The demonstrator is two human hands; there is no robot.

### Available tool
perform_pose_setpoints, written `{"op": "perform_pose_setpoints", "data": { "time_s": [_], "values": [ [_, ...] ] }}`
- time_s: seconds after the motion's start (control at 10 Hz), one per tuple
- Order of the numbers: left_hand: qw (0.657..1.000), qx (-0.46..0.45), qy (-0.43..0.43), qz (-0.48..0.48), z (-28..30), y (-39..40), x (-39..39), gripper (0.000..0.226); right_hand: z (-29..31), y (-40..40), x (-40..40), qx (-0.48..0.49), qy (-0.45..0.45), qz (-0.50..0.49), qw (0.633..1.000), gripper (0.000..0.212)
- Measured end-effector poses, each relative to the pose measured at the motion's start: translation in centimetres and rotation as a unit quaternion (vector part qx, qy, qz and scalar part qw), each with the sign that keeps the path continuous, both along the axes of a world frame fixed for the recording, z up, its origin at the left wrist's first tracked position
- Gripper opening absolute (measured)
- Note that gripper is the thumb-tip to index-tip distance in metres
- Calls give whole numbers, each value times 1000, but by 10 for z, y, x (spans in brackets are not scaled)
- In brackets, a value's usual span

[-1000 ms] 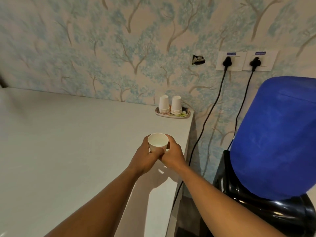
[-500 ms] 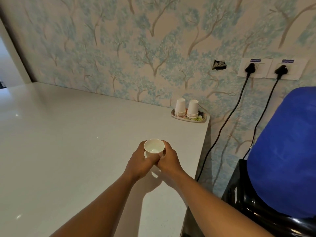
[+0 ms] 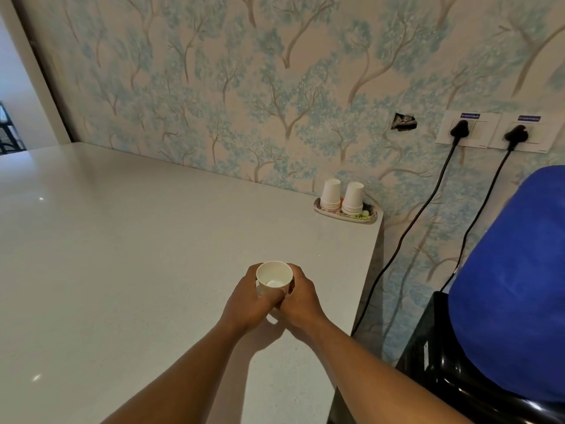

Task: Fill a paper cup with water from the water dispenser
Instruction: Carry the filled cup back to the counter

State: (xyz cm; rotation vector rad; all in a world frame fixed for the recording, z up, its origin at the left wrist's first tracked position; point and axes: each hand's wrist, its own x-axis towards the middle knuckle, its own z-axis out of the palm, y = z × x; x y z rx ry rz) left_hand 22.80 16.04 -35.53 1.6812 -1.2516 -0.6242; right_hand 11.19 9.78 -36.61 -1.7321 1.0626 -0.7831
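I hold a white paper cup (image 3: 274, 274) upright in both hands, low over the white counter (image 3: 128, 255) near its right edge. My left hand (image 3: 249, 302) wraps its left side and my right hand (image 3: 301, 298) wraps its right side. A little pale water or glare shows at the cup's bottom. The water dispenser (image 3: 477, 371), black with a blue bottle (image 3: 513, 286) on top, stands to the right, beyond the counter's edge.
Two stacks of upturned paper cups (image 3: 342, 197) sit on a small tray (image 3: 371, 218) at the counter's far right corner against the wallpapered wall. Two black cables (image 3: 406, 234) hang from wall sockets (image 3: 492, 133) between counter and dispenser.
The view has swung left and the cup with both hands sits lower, closer to the counter. The dispenser has slid further toward the right edge of the view.
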Motion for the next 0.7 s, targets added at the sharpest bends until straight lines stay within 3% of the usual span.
{"op": "perform_pose_setpoints", "data": {
  "time_s": [0.3, 0.5, 0.6, 0.7],
  "values": [
    [1000, 3, -1, 2, -4, 8, 2, 66, -4, 4, 2, -6, 31, 7, 999, 73],
    [1000, 17, -6, -21, 0, 13, 8, 87, 5, 9, -6, 2, 53, 27, 998, 85],
    [998, 37, -51, -14, 0, 14, 14, 106, 11, 7, -14, 4, 64, 41, 997, 110],
    [994, 20, -103, 22, 15, 16, 14, 110, 29, 5, -21, -5, 63, 57, 996, 119]
  ]
}}
